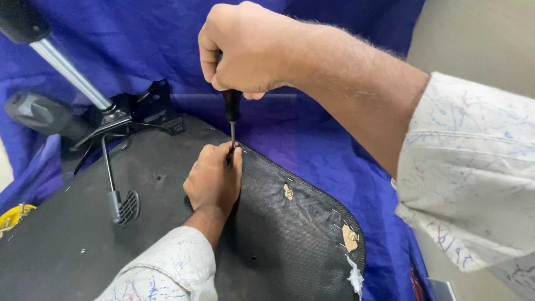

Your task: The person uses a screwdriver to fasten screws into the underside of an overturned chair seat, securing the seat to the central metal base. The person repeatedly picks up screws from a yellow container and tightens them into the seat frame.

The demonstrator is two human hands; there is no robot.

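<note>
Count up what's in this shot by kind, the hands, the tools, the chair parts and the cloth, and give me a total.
Hands: 2, left hand and right hand
Screwdriver: 1
Upturned chair seat: 1
Gas-lift cylinder: 1
Adjustment lever: 1
Blue cloth: 1
Yellow container: 1
Total: 8

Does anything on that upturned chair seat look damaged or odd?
Yes. The black fabric cover is torn near its right edge: small holes expose something tan beneath, and white stuffing pokes out at the rim. The right hand holds a screwdriver there.
</note>
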